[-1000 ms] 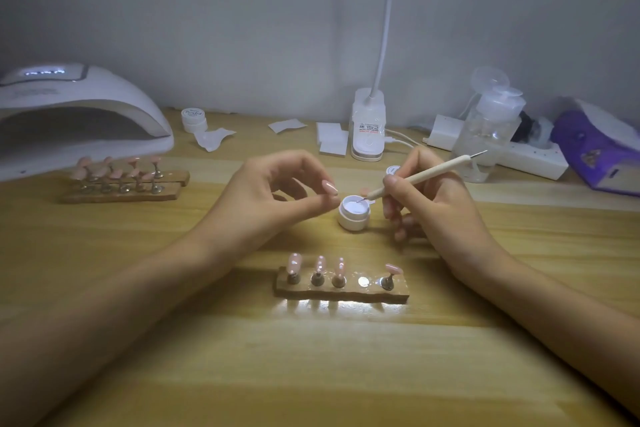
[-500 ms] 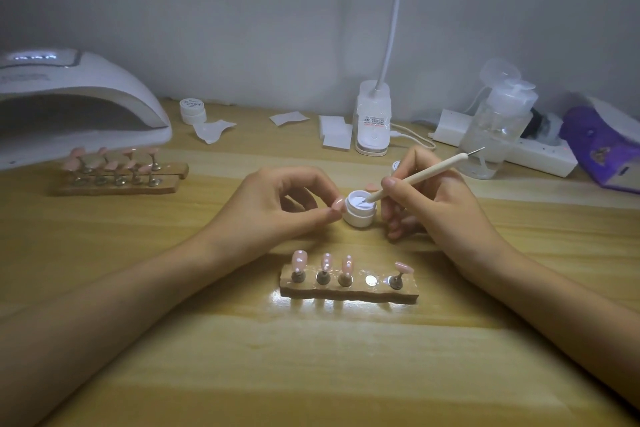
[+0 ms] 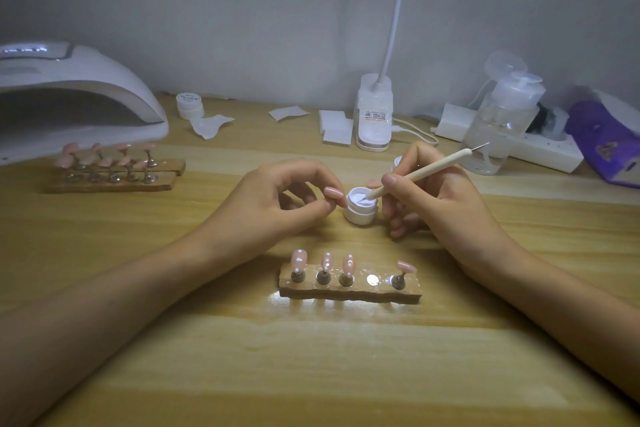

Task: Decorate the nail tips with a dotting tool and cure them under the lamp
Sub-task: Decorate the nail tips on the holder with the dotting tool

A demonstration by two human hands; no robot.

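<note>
Right hand (image 3: 440,198) gripped the tool (image 3: 426,168) like a pen. Its end had dropped from the jar (image 3: 360,213) rim into the white gel. Left hand (image 3: 273,198) had closed in beside the jar, thumb and forefinger pinched together, on what I could not tell. Three dotted tips (image 3: 327,262) and one plain stood in the holder (image 3: 349,291), one seat bare. Likely a reload before more dots, with curing still ahead.

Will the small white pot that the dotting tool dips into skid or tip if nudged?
The white pot looks small and plastic, so probably light and apt to skid on the smooth table. It is squat, so tipping seems unlikely. The left hand at its side seems to brace it.
</note>
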